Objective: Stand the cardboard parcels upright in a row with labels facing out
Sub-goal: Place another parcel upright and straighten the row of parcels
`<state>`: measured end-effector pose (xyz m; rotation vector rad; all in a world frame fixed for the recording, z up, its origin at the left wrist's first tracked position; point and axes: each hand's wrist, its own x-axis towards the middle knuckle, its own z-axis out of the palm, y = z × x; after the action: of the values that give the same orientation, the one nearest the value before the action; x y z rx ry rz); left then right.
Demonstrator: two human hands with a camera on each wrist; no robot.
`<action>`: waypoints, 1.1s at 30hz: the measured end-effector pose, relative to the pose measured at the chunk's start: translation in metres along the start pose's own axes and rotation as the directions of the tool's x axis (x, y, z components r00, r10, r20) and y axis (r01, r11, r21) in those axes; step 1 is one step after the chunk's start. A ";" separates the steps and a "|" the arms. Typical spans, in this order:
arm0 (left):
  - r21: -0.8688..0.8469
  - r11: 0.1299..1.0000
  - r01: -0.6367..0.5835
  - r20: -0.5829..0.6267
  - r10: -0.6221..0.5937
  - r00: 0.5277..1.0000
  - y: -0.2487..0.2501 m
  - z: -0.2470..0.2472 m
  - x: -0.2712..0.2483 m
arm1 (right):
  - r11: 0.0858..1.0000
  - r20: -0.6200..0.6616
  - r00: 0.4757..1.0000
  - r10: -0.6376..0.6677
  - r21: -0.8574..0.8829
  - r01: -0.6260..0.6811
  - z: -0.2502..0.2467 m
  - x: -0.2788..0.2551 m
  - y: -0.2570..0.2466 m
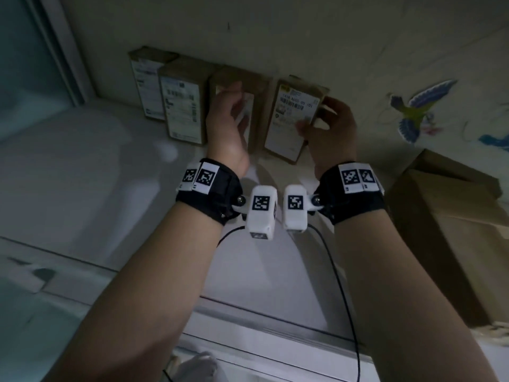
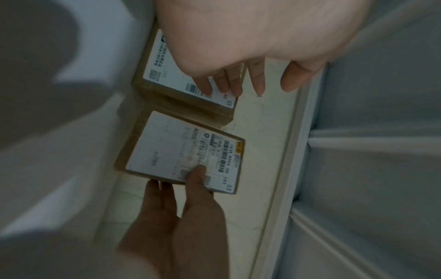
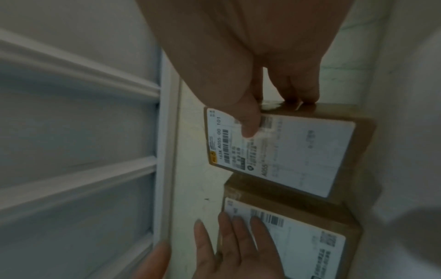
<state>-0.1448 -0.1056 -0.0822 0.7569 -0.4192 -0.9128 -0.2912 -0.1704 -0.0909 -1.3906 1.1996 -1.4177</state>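
Fourth parcel (image 1: pixel 296 117) pinched in the right hand (image 1: pixel 329 128) — thumb on the label, fingers round the far edge — tilted, near the wall, label outward. Just left of that hand, third parcel (image 1: pixel 248 106) upright, steadied by the flat, straight-fingered left hand (image 1: pixel 228 119) on its label. Beyond the left hand, two more parcels (image 1: pixel 165 92) standing. Best to set the bottom edge down first, square it, then slide it toward the left hand — closing the gap without toppling the neighbour.

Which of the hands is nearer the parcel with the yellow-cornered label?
Right. The right hand grips the yellow-cornered parcel, thumb on its label. The left hand rests flat on the neighbouring parcel.
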 end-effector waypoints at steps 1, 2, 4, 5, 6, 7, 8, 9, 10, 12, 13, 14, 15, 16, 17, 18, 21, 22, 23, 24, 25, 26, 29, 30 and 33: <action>-0.042 0.999 0.029 -0.010 -0.030 1.000 0.001 -0.001 0.002 | 1.000 0.003 1.000 0.017 -0.020 -0.017 0.003 0.006 0.003; -0.085 0.995 0.053 -0.020 -0.055 0.998 0.001 -0.003 0.005 | 0.999 0.007 0.999 0.038 -0.033 -0.038 0.006 0.010 0.005; -0.156 0.984 0.082 -0.029 -0.088 0.996 0.002 -0.005 0.009 | 0.996 0.014 0.997 0.082 -0.041 -0.082 0.012 0.019 0.011; -0.184 0.978 0.098 -0.035 -0.107 0.994 0.002 -0.007 0.011 | 0.994 0.015 0.994 0.105 -0.029 -0.105 0.015 0.022 0.014; -0.214 0.970 0.116 -0.041 -0.127 0.991 0.003 -0.008 0.012 | 0.992 0.018 0.992 0.128 -0.013 -0.128 0.019 0.025 0.017; -0.238 0.961 0.139 -0.043 -0.154 0.987 0.003 -0.010 0.014 | 0.990 0.020 0.989 0.144 0.002 -0.144 0.021 0.028 0.019; -0.266 0.950 0.161 -0.042 -0.178 0.983 0.003 -0.011 0.015 | 0.988 0.024 0.987 0.156 0.008 -0.156 0.022 0.030 0.021; -0.296 0.939 0.177 -0.041 -0.197 0.980 0.003 -0.012 0.016 | 0.986 0.028 0.986 0.165 0.010 -0.166 0.024 0.033 0.022; -0.324 0.927 0.189 -0.035 -0.212 0.977 0.002 -0.013 0.017 | 0.985 0.033 0.984 0.174 0.006 -0.174 0.024 0.036 0.024; -0.360 0.907 0.217 -0.027 -0.243 0.970 0.003 -0.013 0.016 | 0.983 0.045 0.982 0.185 -0.004 -0.185 0.022 0.040 0.026; -0.371 0.900 0.229 -0.030 -0.258 0.966 0.004 -0.013 0.016 | 0.983 0.054 0.982 0.184 -0.013 -0.183 0.022 0.042 0.026; -0.380 0.896 0.232 -0.040 -0.266 0.963 0.005 -0.013 0.017 | 0.984 0.071 0.981 0.178 -0.027 -0.177 0.023 0.043 0.026; -0.381 0.894 0.236 -0.048 -0.274 0.961 0.005 -0.012 0.016 | 0.985 0.087 0.982 0.167 -0.048 -0.164 0.023 0.043 0.026; -0.382 0.893 0.237 -0.058 -0.279 0.958 0.006 -0.011 0.016 | 0.985 0.103 0.982 0.158 -0.082 -0.149 0.024 0.043 0.025; -0.383 0.893 0.239 -0.067 -0.285 0.956 0.005 -0.010 0.016 | 0.985 0.115 0.982 0.149 -0.108 -0.137 0.024 0.043 0.025; -0.384 0.891 0.240 -0.072 -0.288 0.955 0.005 -0.010 0.015 | 0.984 0.123 0.982 0.145 -0.125 -0.130 0.024 0.042 0.024; -0.377 0.895 0.241 -0.079 -0.290 0.954 0.004 -0.008 0.014 | 0.984 0.127 0.982 0.139 -0.127 -0.123 0.025 0.043 0.022; -0.376 0.895 0.242 -0.082 -0.292 0.953 0.004 -0.008 0.013 | 0.984 0.129 0.981 0.142 -0.128 -0.126 0.025 0.043 0.020; -0.377 0.894 0.242 -0.085 -0.293 0.952 0.003 -0.008 0.013 | 0.983 0.128 0.981 0.149 -0.125 -0.133 0.024 0.044 0.020; -0.379 0.893 0.241 -0.087 -0.294 0.952 0.004 -0.007 0.012 | 0.983 0.123 0.981 0.152 -0.121 -0.137 0.024 0.045 0.020; -0.383 0.891 0.242 -0.092 -0.297 0.950 0.004 -0.007 0.012 | 0.984 0.115 0.982 0.152 -0.115 -0.139 0.024 0.046 0.020; -0.386 0.889 0.245 -0.096 -0.303 0.948 0.004 -0.007 0.011 | 0.983 0.107 0.981 0.159 -0.112 -0.147 0.023 0.045 0.020; -0.389 0.889 0.243 -0.095 -0.301 0.949 0.003 -0.006 0.010 | 0.979 0.063 0.982 0.181 -0.111 -0.173 0.023 0.043 0.021; -0.387 0.890 0.241 -0.095 -0.299 0.950 0.002 -0.006 0.010 | 0.976 0.039 0.979 0.199 -0.101 -0.194 0.023 0.044 0.023; -0.384 0.895 0.228 -0.095 -0.284 0.954 0.004 -0.003 0.010 | 0.964 0.014 0.967 0.255 -0.086 -0.253 0.025 0.048 0.025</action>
<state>-0.1348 -0.1112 -0.0810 0.5326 -0.0068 -1.1359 -0.2715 -0.2251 -0.1053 -1.2544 1.3809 -1.1803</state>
